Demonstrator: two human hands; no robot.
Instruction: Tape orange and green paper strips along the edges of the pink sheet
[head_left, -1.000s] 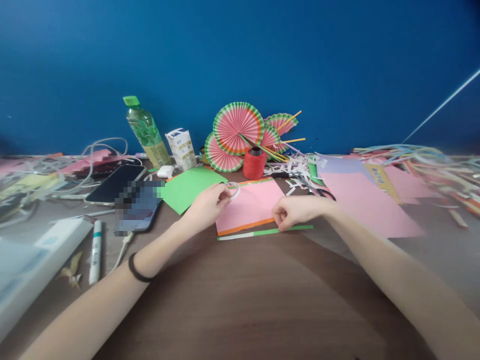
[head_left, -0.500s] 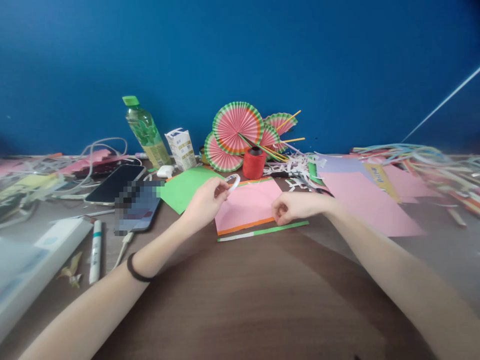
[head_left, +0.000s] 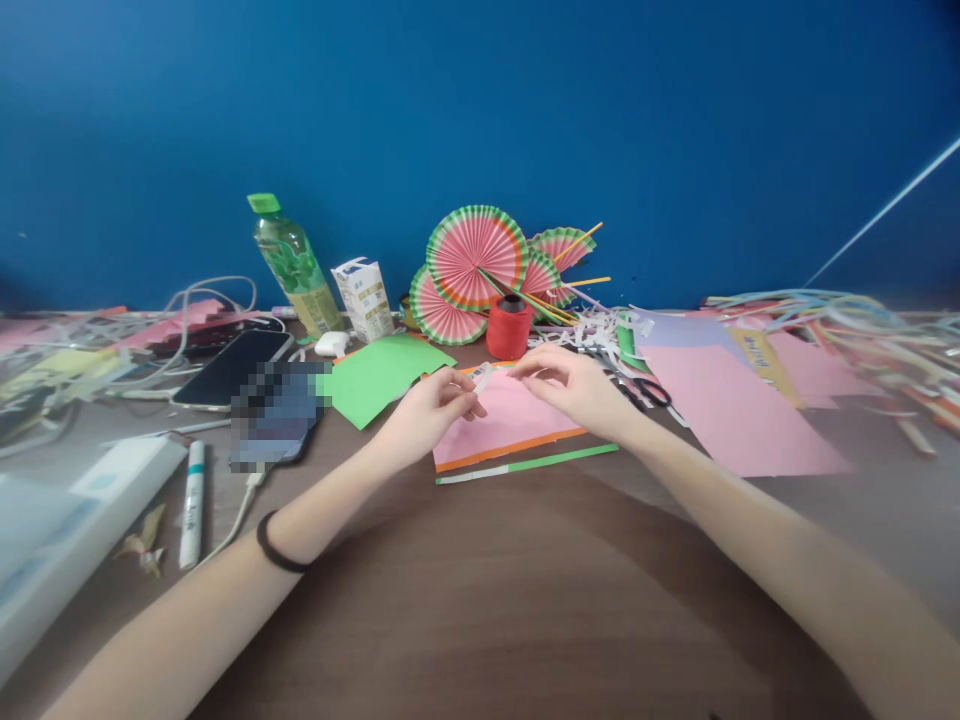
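My left hand (head_left: pixel 435 410) pinches a small white ring that looks like a roll of tape (head_left: pixel 484 377), tilted above a pink sheet of paper (head_left: pixel 510 425). My right hand (head_left: pixel 574 390) is just right of the roll, fingers stretched toward it with a gap at the thumb; whether the fingertips touch the tape is unclear. An orange strip (head_left: pixel 465 464) runs along the pink sheet's near edge. Just in front lies a narrow green-and-white paper strip (head_left: pixel 551 459). To the left is a green sheet (head_left: pixel 382 375).
Behind the hands stand a red thread spool (head_left: pixel 507 328) and pleated pink-green paper fans (head_left: pixel 476 255). Black-handled scissors (head_left: pixel 649 392) lie right, near pink paper (head_left: pixel 735 410). At left are a bottle (head_left: pixel 292 265), a small carton (head_left: pixel 364 300), phones (head_left: pixel 232 370) and a marker (head_left: pixel 192 505).
My right hand has lifted off the pink sheet's right side and moved left and back to the roll. My left hand has shifted slightly right with the roll of tape. The scissors now show more.
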